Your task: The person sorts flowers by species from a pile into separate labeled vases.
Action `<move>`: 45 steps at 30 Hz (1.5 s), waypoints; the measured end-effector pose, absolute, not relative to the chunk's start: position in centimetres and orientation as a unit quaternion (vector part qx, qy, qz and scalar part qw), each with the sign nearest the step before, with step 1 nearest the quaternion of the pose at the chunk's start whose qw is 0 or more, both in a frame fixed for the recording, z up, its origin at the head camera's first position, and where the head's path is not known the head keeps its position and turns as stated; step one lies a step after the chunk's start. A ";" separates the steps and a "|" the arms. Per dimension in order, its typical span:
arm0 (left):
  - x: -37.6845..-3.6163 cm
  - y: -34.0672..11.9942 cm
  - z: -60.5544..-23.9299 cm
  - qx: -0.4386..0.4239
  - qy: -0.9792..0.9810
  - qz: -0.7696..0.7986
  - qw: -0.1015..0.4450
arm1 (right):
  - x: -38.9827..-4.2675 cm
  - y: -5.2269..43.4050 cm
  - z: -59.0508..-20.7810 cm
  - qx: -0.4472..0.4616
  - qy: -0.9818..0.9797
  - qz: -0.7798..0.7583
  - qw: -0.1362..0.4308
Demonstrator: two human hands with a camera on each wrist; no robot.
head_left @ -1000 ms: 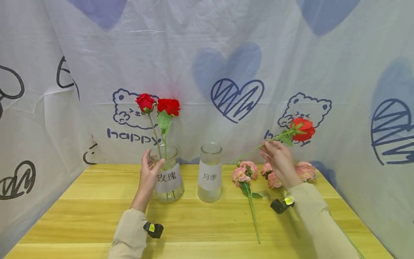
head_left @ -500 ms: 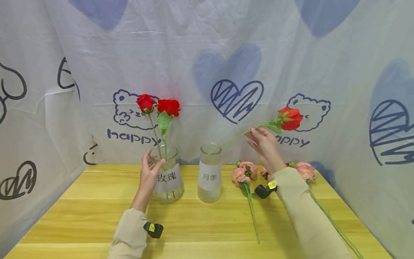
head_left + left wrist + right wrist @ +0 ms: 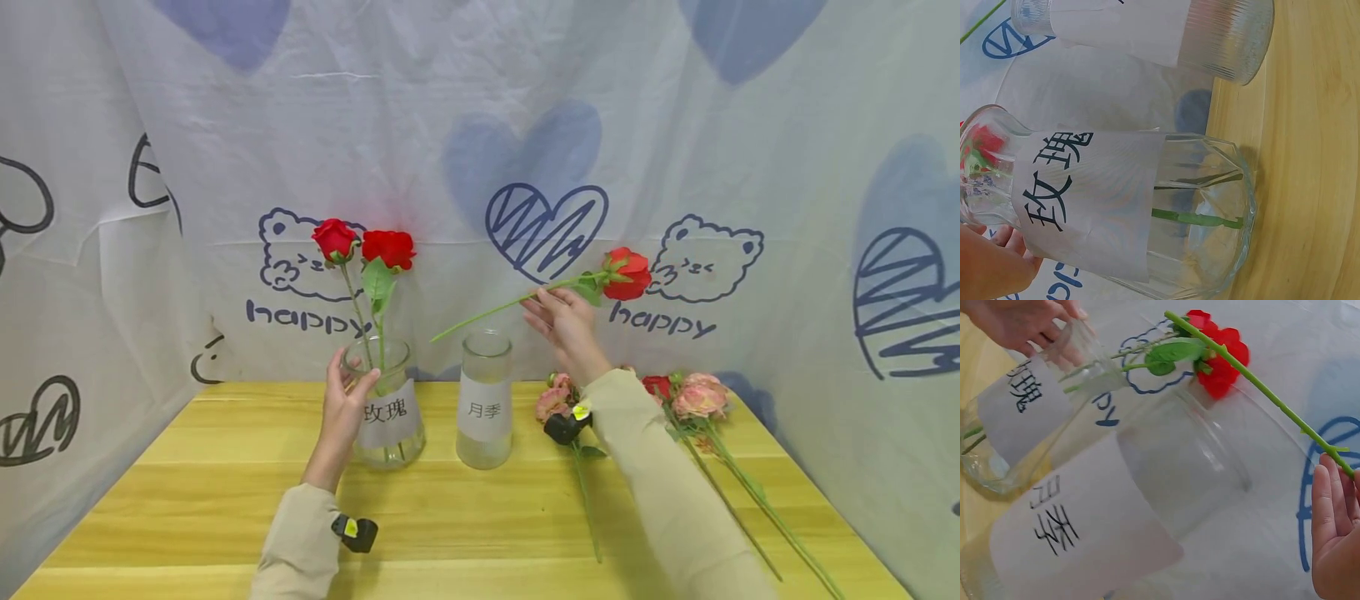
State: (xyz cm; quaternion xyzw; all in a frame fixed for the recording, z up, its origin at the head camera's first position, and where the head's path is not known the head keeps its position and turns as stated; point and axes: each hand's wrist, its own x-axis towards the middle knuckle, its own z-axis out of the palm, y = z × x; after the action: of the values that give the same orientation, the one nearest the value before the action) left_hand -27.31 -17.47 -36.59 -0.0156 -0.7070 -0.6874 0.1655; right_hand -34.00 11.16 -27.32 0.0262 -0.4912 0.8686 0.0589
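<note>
While the right hand [image 3: 564, 323] pinches a red rose [image 3: 627, 273] by its stem above the cylindrical jar [image 3: 485, 400], the sleeve hides part of the pink flowers [image 3: 697, 398] on the table [image 3: 225, 500]. Its left hand [image 3: 343, 406] curls round the flared vase [image 3: 386, 404], whose neck it partly covers.

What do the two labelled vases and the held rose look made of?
Both vases look like clear glass: see-through, glossy, one faceted, one ribbed, with matte paper labels. The rose in the right hand may be artificial; its stem looks uniformly smooth.
</note>
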 end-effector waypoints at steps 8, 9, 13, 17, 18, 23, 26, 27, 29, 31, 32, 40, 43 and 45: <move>-27.4 -17.5 -36.6 -0.017 -0.707 -0.687 0.169 | -33.8 8.8 -27.9 0.023 -0.513 0.856 0.063; -27.4 -17.5 -36.6 -0.017 -0.707 -0.687 0.170 | -33.8 8.6 -27.9 0.024 -0.514 0.855 0.064; -27.5 -17.5 -36.6 -0.017 -0.708 -0.686 0.170 | -33.9 7.4 -27.8 0.026 -0.522 0.848 0.080; -27.4 -17.4 -36.6 -0.017 -0.709 -0.685 0.169 | -33.9 6.5 -27.5 0.021 -0.542 0.835 0.093; -27.4 -17.4 -36.6 -0.018 -0.709 -0.685 0.168 | -34.0 6.3 -27.4 0.022 -0.548 0.831 0.093; -27.4 -17.3 -36.5 -0.022 -0.709 -0.685 0.166 | -34.1 5.7 -27.1 0.045 -0.577 0.809 0.099; -27.4 -17.2 -36.4 -0.024 -0.709 -0.685 0.165 | -34.0 5.6 -26.9 0.059 -0.593 0.796 0.106; -27.4 -17.1 -36.4 -0.024 -0.710 -0.684 0.165 | -34.0 5.6 -26.8 0.064 -0.599 0.791 0.109; -27.5 -17.1 -36.3 -0.024 -0.711 -0.683 0.167 | -34.0 5.3 -26.6 0.078 -0.610 0.780 0.115; -27.4 -17.2 -36.4 -0.025 -0.712 -0.682 0.168 | -34.0 4.8 -26.2 0.093 -0.622 0.768 0.122; -27.4 -17.2 -36.4 -0.024 -0.712 -0.681 0.169 | -34.0 4.5 -26.0 0.101 -0.629 0.760 0.128; -27.2 -17.6 -36.5 -0.016 -0.711 -0.682 0.170 | -33.8 0.8 -24.0 0.181 -0.709 0.663 0.159; -27.2 -17.6 -36.6 -0.018 -0.709 -0.684 0.170 | -33.8 -0.5 -23.3 0.214 -0.746 0.608 0.172; -27.2 -17.6 -36.6 -0.020 -0.708 -0.685 0.171 | -33.8 -1.2 -22.9 0.231 -0.770 0.567 0.179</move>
State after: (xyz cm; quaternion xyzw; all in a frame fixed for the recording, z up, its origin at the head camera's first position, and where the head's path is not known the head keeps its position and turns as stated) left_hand -27.18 -17.58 -36.61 -0.0199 -0.7077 -0.6853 0.1709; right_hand -33.83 -1.23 -22.89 0.2306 -0.7700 0.5673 0.1793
